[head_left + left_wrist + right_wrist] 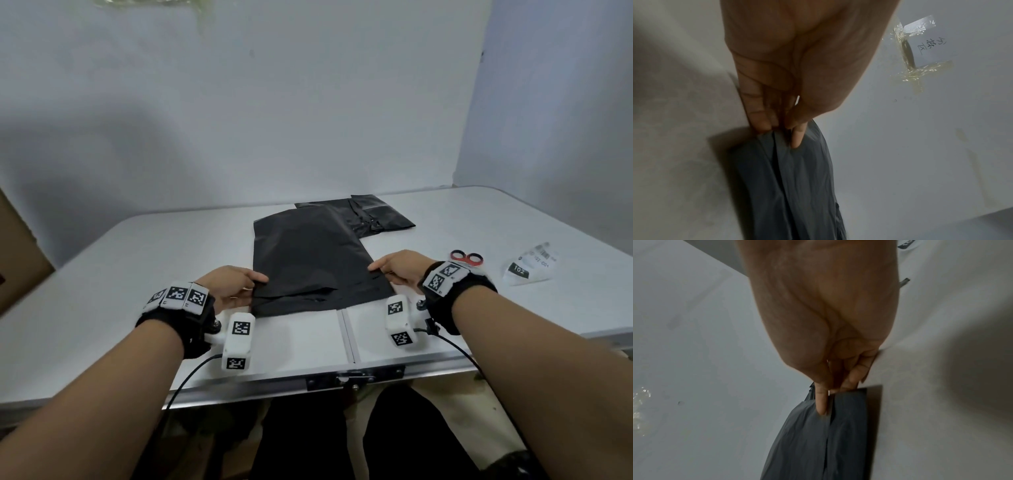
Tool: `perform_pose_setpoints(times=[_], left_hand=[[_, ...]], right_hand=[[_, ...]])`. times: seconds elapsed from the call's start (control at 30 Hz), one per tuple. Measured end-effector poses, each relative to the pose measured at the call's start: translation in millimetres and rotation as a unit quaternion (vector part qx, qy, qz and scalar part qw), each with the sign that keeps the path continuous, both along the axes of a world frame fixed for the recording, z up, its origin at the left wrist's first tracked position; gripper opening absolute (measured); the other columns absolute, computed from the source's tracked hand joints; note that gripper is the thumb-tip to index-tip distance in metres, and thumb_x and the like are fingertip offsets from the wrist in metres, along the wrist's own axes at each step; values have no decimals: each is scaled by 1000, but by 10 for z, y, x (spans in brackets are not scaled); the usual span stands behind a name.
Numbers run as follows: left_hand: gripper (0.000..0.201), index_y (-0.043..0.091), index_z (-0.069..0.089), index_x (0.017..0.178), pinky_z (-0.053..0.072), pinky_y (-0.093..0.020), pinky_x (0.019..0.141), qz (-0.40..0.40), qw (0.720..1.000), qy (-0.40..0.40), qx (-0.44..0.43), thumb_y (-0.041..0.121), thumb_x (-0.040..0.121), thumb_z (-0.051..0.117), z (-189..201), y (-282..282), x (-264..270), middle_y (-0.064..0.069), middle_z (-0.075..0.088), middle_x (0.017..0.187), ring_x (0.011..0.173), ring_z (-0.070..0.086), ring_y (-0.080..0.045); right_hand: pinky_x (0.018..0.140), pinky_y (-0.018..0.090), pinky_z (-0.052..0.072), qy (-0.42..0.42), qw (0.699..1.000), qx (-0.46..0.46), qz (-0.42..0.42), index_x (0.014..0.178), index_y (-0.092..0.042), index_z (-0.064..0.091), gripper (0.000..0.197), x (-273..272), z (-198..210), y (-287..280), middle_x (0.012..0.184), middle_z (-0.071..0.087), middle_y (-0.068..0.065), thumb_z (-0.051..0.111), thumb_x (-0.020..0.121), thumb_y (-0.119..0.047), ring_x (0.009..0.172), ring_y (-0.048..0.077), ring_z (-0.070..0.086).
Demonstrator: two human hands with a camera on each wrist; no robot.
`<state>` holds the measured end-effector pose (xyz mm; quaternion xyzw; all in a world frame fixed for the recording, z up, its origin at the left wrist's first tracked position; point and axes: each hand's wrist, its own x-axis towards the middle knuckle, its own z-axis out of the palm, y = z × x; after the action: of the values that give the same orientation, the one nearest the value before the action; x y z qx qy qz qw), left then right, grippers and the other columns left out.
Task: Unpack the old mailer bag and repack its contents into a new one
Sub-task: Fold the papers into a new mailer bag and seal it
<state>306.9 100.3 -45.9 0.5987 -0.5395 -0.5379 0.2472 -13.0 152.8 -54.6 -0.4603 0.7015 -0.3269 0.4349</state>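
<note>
A black mailer bag [308, 260] lies flat in the middle of the white table [137, 274], its near end folded over as a flap. My left hand [236, 286] pinches the bag's near left corner, thumb on top. My right hand [394, 269] pinches the near right corner the same way. In the left wrist view my fingertips [795, 139] press into the grey-black plastic [789, 186]. The right wrist view shows the thumb [821, 402] over the bag's [818, 443] edge. A second black mailer bag [373, 214], crumpled and open, lies behind the first.
Red-handled scissors [466, 257] lie just right of my right hand. A white label strip [529, 265] lies further right. A cardboard box [17, 253] stands at the table's left edge. A taped paper note [927, 43] hangs on the wall.
</note>
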Motion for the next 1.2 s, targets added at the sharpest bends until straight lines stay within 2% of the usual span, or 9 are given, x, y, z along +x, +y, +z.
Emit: perform_pose_setpoints(times=[0.23,0.37,0.47,0.53,0.7,0.83,0.93,1.07,1.2], left_hand=[[43,8,69,104,51,-17,73,-13,999,-23,-35,-16,87,38,-10,58,26,-4,64,95,87,59,-13],[46,4,67,107,46,-8,45,-37,996,-40,-65,-21,83,36,-18,78,18,-3,61,75,54,57,-6],[37,8,68,96,50,-6,51,-50,996,-30,-62,-16,86,41,-16,72,47,-4,65,86,70,59,-9],[30,13,70,90,51,-8,55,-51,996,-26,-64,-7,90,46,-21,64,75,-4,67,91,76,59,-11],[19,9,67,83,54,-10,61,-33,995,-5,-99,-5,88,55,-40,43,123,-13,62,88,70,56,-18],[27,9,70,85,55,-18,81,-70,993,11,-97,-8,89,50,-9,72,119,-5,73,87,84,67,-16],[30,4,70,92,57,-13,76,-90,992,19,-90,-12,89,46,9,94,80,-5,73,88,79,68,-11],[15,-4,67,98,57,-16,76,-67,994,47,-69,-7,88,57,-24,60,104,-17,69,96,73,71,-11],[10,-4,63,96,58,-19,73,-14,998,62,-29,0,87,62,-48,21,158,-18,67,92,72,70,-12]], right_hand=[[47,6,38,-34,999,-18,-15,115,3,61,39,-47,-46,82,75,51,4,31,93,13,60,11,40],[69,18,47,-35,999,-36,-22,109,1,67,35,-93,-91,63,102,66,15,43,88,15,75,14,58],[92,34,54,-14,999,-32,4,104,-5,73,44,-119,-116,56,117,67,22,44,81,19,94,37,65],[105,45,45,-2,1000,-24,1,88,-19,77,50,-147,-137,58,115,69,18,46,76,17,98,34,62],[88,37,46,-23,999,-35,7,80,-22,78,37,-125,-132,101,109,68,27,56,77,7,84,27,53],[82,25,54,-44,997,-55,12,93,-13,73,23,-64,-92,130,97,69,13,61,85,5,73,17,65],[64,13,55,-40,997,-63,5,95,-13,71,24,-52,-100,128,88,69,8,56,89,4,63,9,66],[87,28,51,-5,997,-73,-15,79,-20,72,20,-59,-126,94,83,69,10,63,86,-4,79,20,62],[54,19,36,39,994,-73,-74,54,-16,57,30,-36,-127,55,48,48,-2,70,82,-18,47,12,42]])
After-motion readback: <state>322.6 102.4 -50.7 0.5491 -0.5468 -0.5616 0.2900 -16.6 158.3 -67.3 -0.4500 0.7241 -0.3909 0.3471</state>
